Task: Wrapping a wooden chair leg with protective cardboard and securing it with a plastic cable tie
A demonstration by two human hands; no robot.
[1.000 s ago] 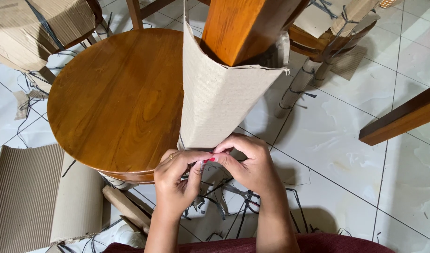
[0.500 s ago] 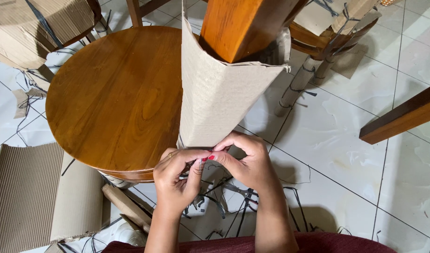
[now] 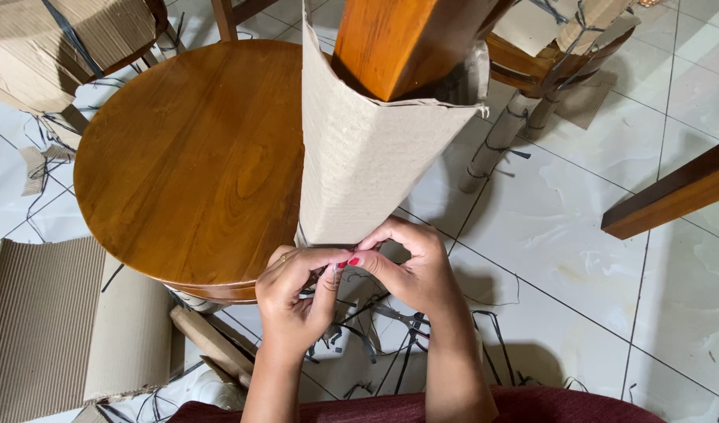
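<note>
Both hands are working together at the bottom edge of the cardboard wrap [image 3: 367, 157] that is sleeving a wooden leg [image 3: 398, 39], the leg standing up toward the camera beside the round surface [image 3: 187, 157]. The left hand [image 3: 297, 294] and the right hand [image 3: 410, 270] are meeting fingertip to fingertip, pinching something thin at the wrap's lower corner; it is probably a dark strap [image 3: 351, 301], though the fingers are hiding the grip itself, so what exactly they are closing on is hard to tell. The wrap is sitting snug around the leg, open at its top, with its lower edge resting right at the hands. Loose dark strap pieces are lying on the tiled floor [image 3: 578, 235] below, and a sheet of corrugated cardboard [image 3: 54, 321] is lying to the left. Judging by this, the step in hand is securing or loosening the binding at the wrap's end; the next move is calling for a firm pinch and a steady pull along the edge, keeping the cardboard from sliding on the leg.
</note>
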